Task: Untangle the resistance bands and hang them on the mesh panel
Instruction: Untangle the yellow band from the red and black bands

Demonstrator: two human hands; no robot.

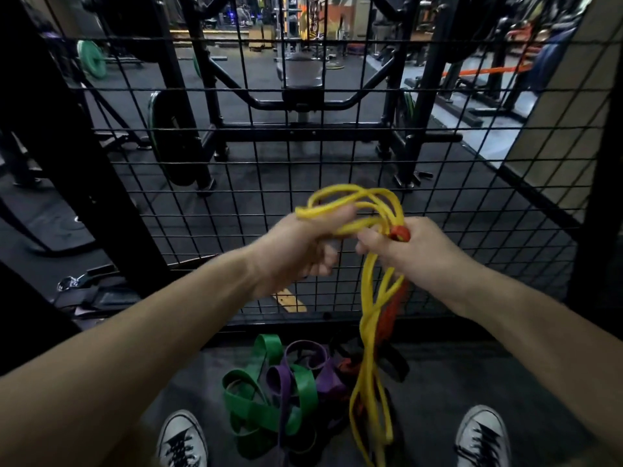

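Note:
A thin yellow band [371, 335] loops above both hands and hangs down to the floor. My left hand [296, 251] grips its upper loops. My right hand [418, 254] grips the yellow band together with a red band [391, 315], whose end sticks out above the fist and whose length hangs behind the yellow one. On the floor between my shoes lies a tangle of a green band [256, 399], a purple band [303, 365] and a black band [394, 362]. The black mesh panel [202, 203] stands right in front of me, with nothing hung on it.
My two white sneakers [182, 439] flank the pile on the dark floor. Behind the mesh stand a black gym rack with a weight plate [168, 143] and a bench. Black straps with a metal clip [70, 284] lie at lower left. A beige wall [553, 106] rises at right.

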